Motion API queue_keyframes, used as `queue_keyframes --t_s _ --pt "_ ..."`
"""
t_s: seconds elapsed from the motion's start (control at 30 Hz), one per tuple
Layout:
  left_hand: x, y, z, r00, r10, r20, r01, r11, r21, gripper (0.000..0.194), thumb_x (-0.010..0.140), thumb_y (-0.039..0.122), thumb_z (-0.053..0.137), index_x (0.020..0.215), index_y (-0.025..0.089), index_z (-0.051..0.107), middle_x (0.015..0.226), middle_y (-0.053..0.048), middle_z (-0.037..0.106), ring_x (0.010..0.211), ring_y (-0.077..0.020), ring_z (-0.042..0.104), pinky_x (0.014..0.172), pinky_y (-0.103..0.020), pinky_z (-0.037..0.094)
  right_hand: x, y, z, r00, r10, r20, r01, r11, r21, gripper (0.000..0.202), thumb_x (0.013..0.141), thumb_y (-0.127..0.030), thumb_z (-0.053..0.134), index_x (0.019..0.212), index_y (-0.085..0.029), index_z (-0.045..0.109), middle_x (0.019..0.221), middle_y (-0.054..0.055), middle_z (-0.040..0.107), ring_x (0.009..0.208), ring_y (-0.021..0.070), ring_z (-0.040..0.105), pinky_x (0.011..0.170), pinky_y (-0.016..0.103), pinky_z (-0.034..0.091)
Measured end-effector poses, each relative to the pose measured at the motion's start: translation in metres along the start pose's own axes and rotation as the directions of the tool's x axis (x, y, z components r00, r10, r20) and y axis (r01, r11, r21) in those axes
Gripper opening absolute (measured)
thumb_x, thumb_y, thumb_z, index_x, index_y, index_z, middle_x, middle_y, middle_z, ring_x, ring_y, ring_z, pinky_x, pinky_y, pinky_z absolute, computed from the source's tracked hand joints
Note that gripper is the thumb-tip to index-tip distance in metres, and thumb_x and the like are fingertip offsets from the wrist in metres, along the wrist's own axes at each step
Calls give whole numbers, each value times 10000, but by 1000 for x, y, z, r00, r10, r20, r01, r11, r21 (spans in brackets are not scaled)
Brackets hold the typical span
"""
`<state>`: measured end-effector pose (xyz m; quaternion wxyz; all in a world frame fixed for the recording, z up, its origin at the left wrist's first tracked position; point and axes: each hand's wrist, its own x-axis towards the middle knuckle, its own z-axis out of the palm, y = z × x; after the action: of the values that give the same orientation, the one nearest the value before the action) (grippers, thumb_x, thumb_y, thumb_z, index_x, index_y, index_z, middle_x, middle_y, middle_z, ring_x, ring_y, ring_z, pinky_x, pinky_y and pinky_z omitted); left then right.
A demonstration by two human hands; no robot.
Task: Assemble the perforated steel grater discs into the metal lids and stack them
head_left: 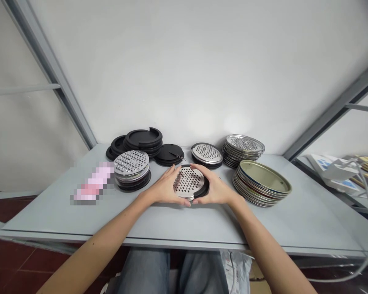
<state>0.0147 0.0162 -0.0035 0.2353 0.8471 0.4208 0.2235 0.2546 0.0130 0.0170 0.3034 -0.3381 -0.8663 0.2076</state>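
Observation:
At the middle of the table, my left hand (164,187) and my right hand (215,186) curve around a round metal grater disc (190,182) with rows of holes. My left fingers and thumb press its left side. The right hand grips the opposite side, where a black rim (206,188) shows beneath the metal. The thumbs come close together at the near edge. Just behind lies a flat black disc (168,152) with a small dark pointed tool (177,156) on it. Another grater disc (207,153) tops a stack on black pieces behind my right hand.
Stacked grater discs (131,163) stand left, in front of black ring-shaped holders (144,138). To the right are a stack of metal-rimmed discs (243,143) and a stack of olive round lids (265,176). A pixelated pink item (95,181) lies left. Metal frame posts flank the table.

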Motion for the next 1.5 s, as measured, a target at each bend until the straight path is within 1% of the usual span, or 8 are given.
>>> queue_keyframes --t_s 0.17,0.47,0.73,1.03,1.2,1.3,1.43,1.5 --pt "-3 6 -5 997 -30 74 25 997 77 1282 468 720 745 1477 122 229 1529 -236 178 1405 -424 158 1108 -559 259 -1 2 0 1000 5 5 -5 1000 1 1112 514 -552 819 1440 -205 310 1437 156 407 1307 348 404 1102 494 308" --pt "-2 8 -7 1000 -7 -5 7 998 70 1111 498 689 748 1393 139 386 1460 -199 323 1349 -415 302 1086 -530 319 0 4 3 995 94 34 -95 995 36 1179 503 -562 823 1463 -185 250 1474 175 342 1332 358 364 1108 506 296" --pt "-1 12 -12 995 84 -60 -82 996 36 965 523 622 775 1308 186 422 1362 -148 422 1281 -352 404 1068 -466 357 2 3 -1 999 22 -36 -19 996 88 1032 524 -520 829 1402 -212 380 1386 147 471 1261 356 457 1066 505 358" --pt "-1 12 -18 992 102 -73 -103 995 -13 962 527 578 793 1321 189 414 1395 -141 389 1310 -350 370 1088 -463 330 0 10 -6 992 4 -127 16 988 154 930 514 -454 854 1323 -199 474 1265 137 580 1167 336 544 1037 492 396" --pt "-1 11 -23 978 195 -76 -202 973 -107 922 559 537 798 1320 197 406 1366 -122 438 1273 -309 427 1083 -429 345 -3 12 -15 988 2 -156 34 972 232 890 555 -459 836 1331 -216 475 1251 125 587 1172 330 534 1050 490 370" --pt "-2 11 -27 970 236 -56 -242 960 -143 954 540 547 809 1334 207 404 1409 -124 402 1304 -321 397 1104 -437 316 -6 16 -22 981 29 -193 26 960 279 827 596 -494 804 1312 -220 492 1264 126 575 1191 328 513 1055 484 359" --pt "-5 9 -32 974 222 -36 -225 968 -110 1051 496 572 821 1381 217 377 1497 -141 286 1379 -364 273 1132 -476 246 -9 23 -31 958 68 -279 24 949 314 631 632 -526 768 1147 -214 580 1187 123 596 1149 316 535 1016 443 398" --pt "-6 7 -33 975 216 -51 -220 970 -107 1053 510 586 808 1393 219 366 1510 -143 264 1386 -366 261 1132 -476 246 -10 26 -32 944 74 -321 33 948 317 544 626 -516 775 1044 -217 595 1158 117 596 1141 308 536 996 419 412"
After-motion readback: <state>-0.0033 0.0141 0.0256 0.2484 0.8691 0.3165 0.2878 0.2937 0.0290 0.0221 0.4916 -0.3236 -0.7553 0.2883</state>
